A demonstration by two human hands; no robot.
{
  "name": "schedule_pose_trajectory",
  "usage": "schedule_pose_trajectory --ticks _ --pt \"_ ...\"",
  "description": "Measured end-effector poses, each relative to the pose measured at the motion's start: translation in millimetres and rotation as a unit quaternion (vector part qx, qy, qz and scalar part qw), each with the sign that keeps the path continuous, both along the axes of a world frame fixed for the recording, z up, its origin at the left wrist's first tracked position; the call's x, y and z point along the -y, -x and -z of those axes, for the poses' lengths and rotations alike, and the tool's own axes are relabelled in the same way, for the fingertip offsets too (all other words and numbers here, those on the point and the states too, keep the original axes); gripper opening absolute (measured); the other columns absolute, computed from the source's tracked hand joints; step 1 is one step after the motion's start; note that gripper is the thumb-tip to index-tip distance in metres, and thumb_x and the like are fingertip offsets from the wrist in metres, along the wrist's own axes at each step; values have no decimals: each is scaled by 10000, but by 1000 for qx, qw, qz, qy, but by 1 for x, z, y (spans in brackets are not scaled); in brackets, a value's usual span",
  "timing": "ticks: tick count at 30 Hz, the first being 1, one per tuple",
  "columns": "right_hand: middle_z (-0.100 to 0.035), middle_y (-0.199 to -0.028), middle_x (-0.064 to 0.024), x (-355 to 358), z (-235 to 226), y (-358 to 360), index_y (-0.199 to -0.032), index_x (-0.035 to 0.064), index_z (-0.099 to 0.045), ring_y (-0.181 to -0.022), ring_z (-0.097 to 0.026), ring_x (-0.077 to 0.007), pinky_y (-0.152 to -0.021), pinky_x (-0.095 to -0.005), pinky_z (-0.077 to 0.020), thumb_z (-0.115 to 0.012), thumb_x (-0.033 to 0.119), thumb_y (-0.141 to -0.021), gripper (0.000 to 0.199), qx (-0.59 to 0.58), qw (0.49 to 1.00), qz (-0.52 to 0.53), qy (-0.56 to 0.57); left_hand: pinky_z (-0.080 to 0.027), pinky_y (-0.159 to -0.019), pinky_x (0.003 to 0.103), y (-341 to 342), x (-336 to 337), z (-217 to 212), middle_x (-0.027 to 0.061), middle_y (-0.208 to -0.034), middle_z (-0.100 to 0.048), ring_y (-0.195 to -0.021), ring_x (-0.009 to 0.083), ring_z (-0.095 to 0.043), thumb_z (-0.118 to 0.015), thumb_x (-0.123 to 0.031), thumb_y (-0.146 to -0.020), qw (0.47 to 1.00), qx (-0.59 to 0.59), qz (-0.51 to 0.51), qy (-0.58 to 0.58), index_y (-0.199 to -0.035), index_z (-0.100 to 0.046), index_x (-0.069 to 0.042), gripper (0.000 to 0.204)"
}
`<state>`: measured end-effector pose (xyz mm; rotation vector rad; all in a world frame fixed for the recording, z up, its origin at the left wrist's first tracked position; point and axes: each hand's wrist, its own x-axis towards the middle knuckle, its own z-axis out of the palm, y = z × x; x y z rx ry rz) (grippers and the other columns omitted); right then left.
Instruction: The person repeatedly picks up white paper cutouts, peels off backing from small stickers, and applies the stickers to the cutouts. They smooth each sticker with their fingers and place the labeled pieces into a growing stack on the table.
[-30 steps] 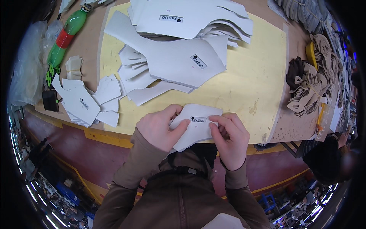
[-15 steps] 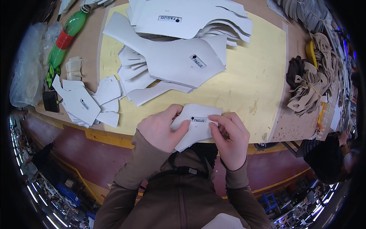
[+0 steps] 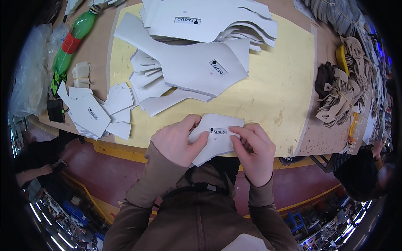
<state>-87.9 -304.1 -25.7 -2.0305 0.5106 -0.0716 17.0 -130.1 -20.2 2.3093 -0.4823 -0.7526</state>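
A white cut piece of leather-like sheet (image 3: pixel 218 144) with a small dark-bordered label (image 3: pixel 218 131) lies at the table's near edge, between my hands. My left hand (image 3: pixel 178 140) grips its left side, the thumb on top beside the label and the fingers curled at the far edge. At the label's right end, my right hand (image 3: pixel 254 152) has thumb and forefinger closed on the piece; whether anything small is between them cannot be made out. Beyond my hands a larger white cut piece (image 3: pixel 188 67) with a similar label rests over several others.
A stack of white pieces (image 3: pixel 184 27) lies at the far side. More labelled pieces (image 3: pixel 90 111), a green bottle (image 3: pixel 69 52) with a red band and a clear plastic bag (image 3: pixel 31 79) are on the left. Bundled beige pieces (image 3: pixel 341 96) lie right. Other people stand at both sides.
Another person in dark clothing has come closer to the table's left edge. My hands and the white piece have hardly moved.
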Motion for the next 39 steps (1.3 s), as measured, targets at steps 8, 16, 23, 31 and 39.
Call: schedule_pose_trajectory --ticks 8,16,23,31,39 --pt "-592 -845 -29 3 2 0 -1044 8 -755 -655 -535 -80 -579 -223 -436 -735 -81 -843 221 12 1000 -11 -15 -546 -648 424 -1 0 0 138 -849 -730 -723 352 -707 -720 -281 -892 1000 5 5 5 -1065 -663 -69 279" --pt "-586 -842 -27 3 1 1 -1034 10 -758 -646 -527 -78 -578 -221 -428 -736 -83 -838 218 12 1000 -10 -17 -544 -648 430 -1 -1 0 137 -846 -730 -724 355 -706 -725 -290 -889 1000 -1 6 -1 -1066 -664 -71 289" --pt "-587 -845 -29 4 1 2 -1027 10 -758 -644 -532 -78 -579 -223 -430 -728 -85 -840 211 7 1000 -15 -15 -544 -651 433 -1 0 1 139 -849 -729 -729 357 -706 -724 -291 -890 1000 5 9 2 -1070 -660 -70 292" --pt "-585 -787 -52 1 -3 5 -1043 16 -751 -657 -558 -131 -582 -264 -448 -729 -65 -847 213 9 999 -41 16 -541 -647 372 0 1 2 120 -808 -710 -714 324 -707 -775 -241 -850 1000 18 -5 6 -1018 -677 -52 271" --pt "-600 -796 -92 -4 -3 6 -1041 40 -744 -711 -595 -264 -631 -364 -485 -753 -24 -821 229 -9 998 -49 49 -544 -650 375 0 0 3 123 -818 -714 -725 324 -711 -774 -241 -849 1000 11 -7 11 -1014 -675 -47 273"
